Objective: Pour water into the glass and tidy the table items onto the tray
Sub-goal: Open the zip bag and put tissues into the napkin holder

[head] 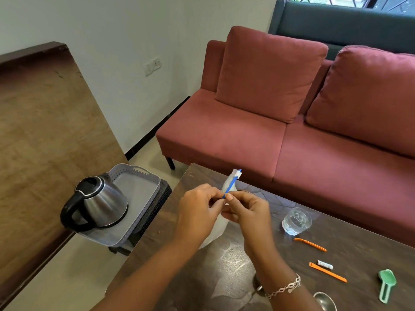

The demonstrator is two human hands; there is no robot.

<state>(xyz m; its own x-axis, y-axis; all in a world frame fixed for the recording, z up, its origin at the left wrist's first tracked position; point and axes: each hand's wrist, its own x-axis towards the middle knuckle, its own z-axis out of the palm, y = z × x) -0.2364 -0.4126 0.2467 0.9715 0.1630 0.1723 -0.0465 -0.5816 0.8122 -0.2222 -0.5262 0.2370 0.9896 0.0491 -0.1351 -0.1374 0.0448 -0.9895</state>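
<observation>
Left hand (197, 212), right hand (247, 213) pinch blue clip (231, 186) on white bag (214, 232) over counter (359, 243). Glass (296, 221) holds water; tidying under way. Next, likely: clipped bag to tray (143, 189).

No readable text, label or number shows anywhere.

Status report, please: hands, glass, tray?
Left hand, right hand pinch blue clip on white bag. Glass holds water, on table. Kettle on tray; orange clips, green scoop untidied.
</observation>
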